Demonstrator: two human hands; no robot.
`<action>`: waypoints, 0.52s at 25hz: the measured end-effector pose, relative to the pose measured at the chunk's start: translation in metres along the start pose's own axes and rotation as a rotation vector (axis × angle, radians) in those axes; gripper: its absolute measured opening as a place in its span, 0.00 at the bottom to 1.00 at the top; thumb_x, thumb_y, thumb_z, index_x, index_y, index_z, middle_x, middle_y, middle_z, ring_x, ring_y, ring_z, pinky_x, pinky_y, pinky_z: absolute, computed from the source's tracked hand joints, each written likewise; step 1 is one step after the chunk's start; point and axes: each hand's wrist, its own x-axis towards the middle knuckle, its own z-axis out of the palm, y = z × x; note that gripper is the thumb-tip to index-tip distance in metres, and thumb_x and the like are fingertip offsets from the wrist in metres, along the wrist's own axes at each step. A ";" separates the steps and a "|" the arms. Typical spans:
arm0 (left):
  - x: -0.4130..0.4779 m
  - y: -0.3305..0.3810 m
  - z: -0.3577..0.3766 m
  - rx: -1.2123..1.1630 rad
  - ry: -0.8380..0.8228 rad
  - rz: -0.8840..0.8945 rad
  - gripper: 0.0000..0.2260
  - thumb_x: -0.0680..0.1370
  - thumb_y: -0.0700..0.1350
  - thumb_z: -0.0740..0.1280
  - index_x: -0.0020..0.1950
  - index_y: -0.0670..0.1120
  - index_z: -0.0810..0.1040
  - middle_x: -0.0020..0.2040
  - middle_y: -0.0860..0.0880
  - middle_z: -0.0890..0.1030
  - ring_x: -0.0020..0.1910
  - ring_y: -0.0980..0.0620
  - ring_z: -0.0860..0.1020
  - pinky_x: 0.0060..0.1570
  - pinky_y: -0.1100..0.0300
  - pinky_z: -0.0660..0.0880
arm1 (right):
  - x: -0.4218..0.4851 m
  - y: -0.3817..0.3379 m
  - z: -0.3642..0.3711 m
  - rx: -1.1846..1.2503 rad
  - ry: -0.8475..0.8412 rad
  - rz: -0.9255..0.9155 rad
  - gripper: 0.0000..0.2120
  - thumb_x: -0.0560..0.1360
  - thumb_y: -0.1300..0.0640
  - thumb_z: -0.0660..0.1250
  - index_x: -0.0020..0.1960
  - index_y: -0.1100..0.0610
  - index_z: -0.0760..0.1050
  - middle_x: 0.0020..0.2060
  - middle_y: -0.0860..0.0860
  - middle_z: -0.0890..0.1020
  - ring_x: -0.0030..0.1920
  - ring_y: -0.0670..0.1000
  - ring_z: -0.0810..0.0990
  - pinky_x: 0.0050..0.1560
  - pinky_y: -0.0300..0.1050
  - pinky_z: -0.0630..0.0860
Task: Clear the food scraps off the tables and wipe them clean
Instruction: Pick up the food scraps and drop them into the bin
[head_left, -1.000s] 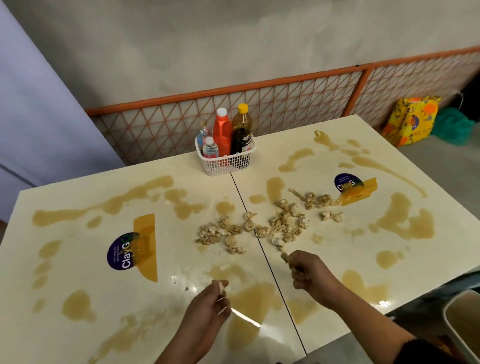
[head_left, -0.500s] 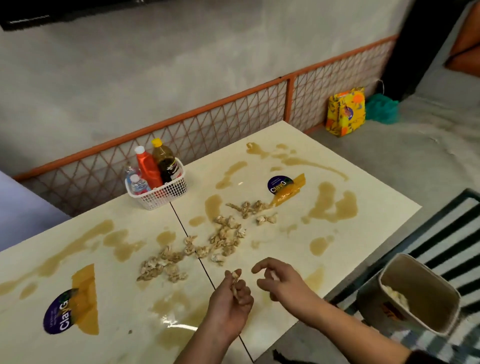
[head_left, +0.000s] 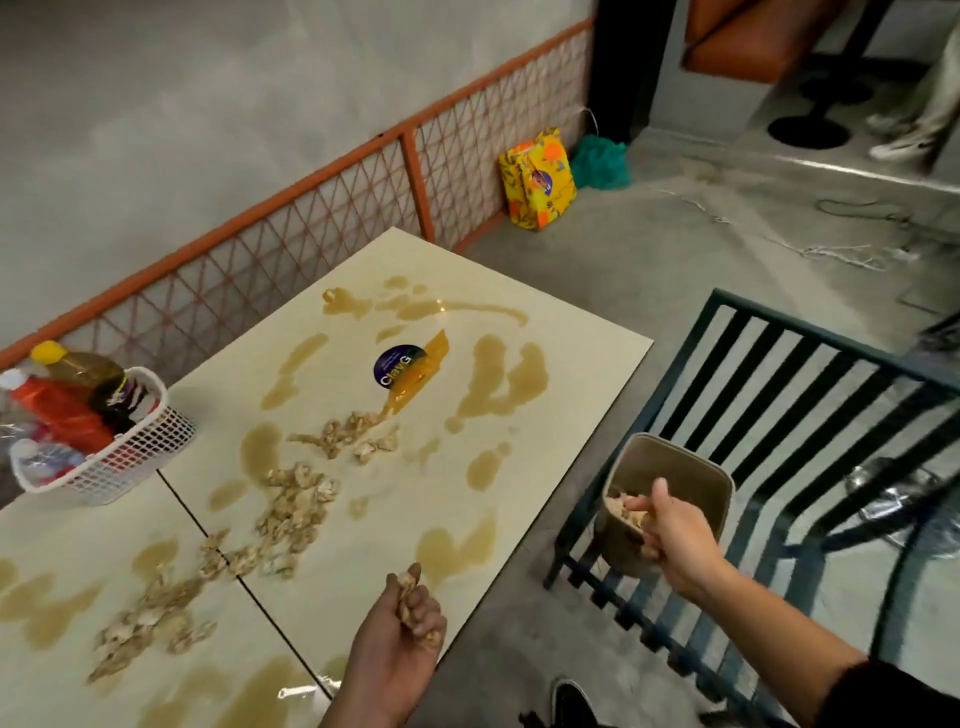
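Cream, glossy tabletops (head_left: 571, 374), butted along a dark seam (head_left: 234, 561), fill the lower left of the frame, smeared with brown puddles. A strip of bare concrete floor (head_left: 545, 597) separates their right edge from a dark slatted bench (head_left: 779, 415). A lumpy beige trail of food scraps (head_left: 296, 504) runs diagonally from lower left toward centre frame, crossing the seam. A tan, square-mouthed bin (head_left: 675, 447) sits by the bench. The right hand (head_left: 675, 535) hangs over its mouth, its grip unclear. The left hand (head_left: 395, 639), at the table's near edge, curls round a clump of food scraps.
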 end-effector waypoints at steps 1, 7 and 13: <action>0.002 -0.007 0.006 0.019 -0.005 -0.003 0.14 0.84 0.50 0.55 0.48 0.43 0.73 0.24 0.51 0.65 0.18 0.56 0.63 0.16 0.66 0.60 | 0.014 0.000 -0.018 0.023 0.040 0.032 0.27 0.86 0.47 0.52 0.48 0.66 0.80 0.26 0.50 0.64 0.28 0.49 0.61 0.32 0.45 0.60; 0.014 -0.034 0.034 0.080 -0.021 -0.005 0.09 0.80 0.48 0.60 0.48 0.43 0.74 0.26 0.51 0.64 0.20 0.56 0.63 0.16 0.66 0.62 | 0.099 -0.005 -0.060 0.105 0.138 0.102 0.14 0.85 0.65 0.51 0.66 0.63 0.70 0.40 0.58 0.76 0.33 0.50 0.70 0.36 0.45 0.74; 0.007 -0.047 0.064 0.190 -0.021 0.057 0.11 0.84 0.48 0.57 0.53 0.43 0.74 0.29 0.50 0.66 0.22 0.56 0.64 0.18 0.66 0.63 | 0.126 -0.021 -0.057 -0.092 0.108 0.129 0.26 0.84 0.46 0.58 0.79 0.53 0.57 0.67 0.58 0.72 0.68 0.64 0.73 0.69 0.64 0.70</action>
